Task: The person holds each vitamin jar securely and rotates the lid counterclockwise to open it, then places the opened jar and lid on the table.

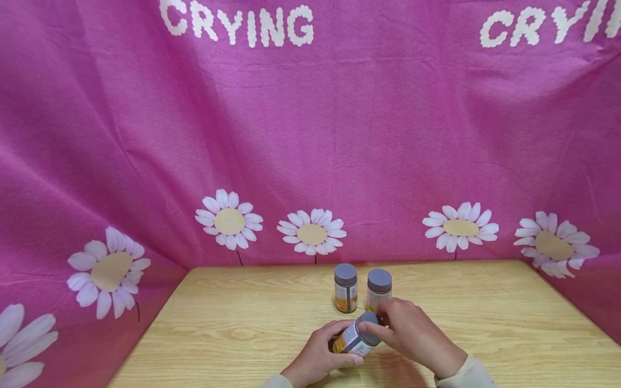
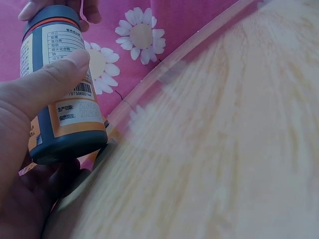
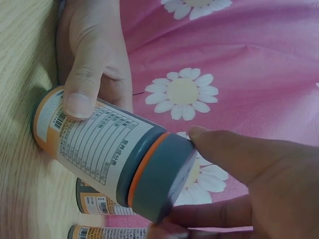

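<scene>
A dark pill bottle (image 1: 350, 341) with a white and orange label is held tilted just above the table. My left hand (image 1: 316, 353) grips its body, the thumb lying across the label in the left wrist view. At the other end, my right hand (image 1: 418, 335) pinches the grey cap (image 3: 162, 174) between thumb and fingers. An orange ring shows between the cap and the body in the right wrist view. Two similar bottles stand upright behind: one on the left (image 1: 346, 291), and one on the right (image 1: 379, 285) partly hidden by my right hand.
The light wood table (image 1: 233, 318) spreads out around the hands. A pink cloth (image 1: 378, 134) with white daisies and lettering hangs along its back and sides.
</scene>
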The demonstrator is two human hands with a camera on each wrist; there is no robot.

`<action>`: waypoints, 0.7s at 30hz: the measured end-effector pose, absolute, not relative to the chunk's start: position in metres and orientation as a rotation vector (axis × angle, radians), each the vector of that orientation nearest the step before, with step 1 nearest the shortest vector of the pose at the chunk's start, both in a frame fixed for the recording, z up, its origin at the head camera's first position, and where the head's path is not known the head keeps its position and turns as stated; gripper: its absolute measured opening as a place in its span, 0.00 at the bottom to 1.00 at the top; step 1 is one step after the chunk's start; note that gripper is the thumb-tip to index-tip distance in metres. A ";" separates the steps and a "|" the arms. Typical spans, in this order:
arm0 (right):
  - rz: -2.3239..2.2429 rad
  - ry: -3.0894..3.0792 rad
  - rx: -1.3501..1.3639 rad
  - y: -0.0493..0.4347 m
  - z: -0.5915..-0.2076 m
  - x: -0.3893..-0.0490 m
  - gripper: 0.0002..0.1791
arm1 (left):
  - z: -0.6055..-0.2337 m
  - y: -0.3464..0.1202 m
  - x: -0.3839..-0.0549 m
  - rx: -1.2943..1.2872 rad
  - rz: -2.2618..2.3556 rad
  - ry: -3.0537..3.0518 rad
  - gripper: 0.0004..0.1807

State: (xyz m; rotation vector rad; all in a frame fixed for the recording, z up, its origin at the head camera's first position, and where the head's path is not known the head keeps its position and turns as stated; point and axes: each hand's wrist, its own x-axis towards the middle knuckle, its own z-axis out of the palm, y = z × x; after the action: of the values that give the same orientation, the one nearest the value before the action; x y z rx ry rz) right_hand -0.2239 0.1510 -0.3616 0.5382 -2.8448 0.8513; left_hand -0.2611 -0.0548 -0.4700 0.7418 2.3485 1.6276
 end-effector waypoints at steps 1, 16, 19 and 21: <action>0.838 -2.829 0.578 0.152 -0.362 -0.224 0.18 | -0.470 -0.055 -0.261 0.736 1.630 2.344 0.30; 0.807 -2.743 0.882 0.163 -0.357 -0.224 0.16 | -0.470 -0.055 -0.261 0.747 1.647 2.326 0.30; 0.783 -2.750 0.899 0.164 -0.356 -0.224 0.17 | -0.470 -0.055 -0.261 0.748 1.648 2.320 0.30; 0.765 -2.749 0.916 0.165 -0.356 -0.224 0.18 | -0.470 -0.054 -0.261 0.752 1.648 2.320 0.30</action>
State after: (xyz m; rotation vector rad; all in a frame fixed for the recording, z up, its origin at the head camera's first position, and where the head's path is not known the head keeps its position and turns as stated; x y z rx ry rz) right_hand -0.2241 0.1649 -0.3559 0.9161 -2.7493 0.7655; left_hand -0.2612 -0.0544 -0.4699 0.7521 2.3204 1.6475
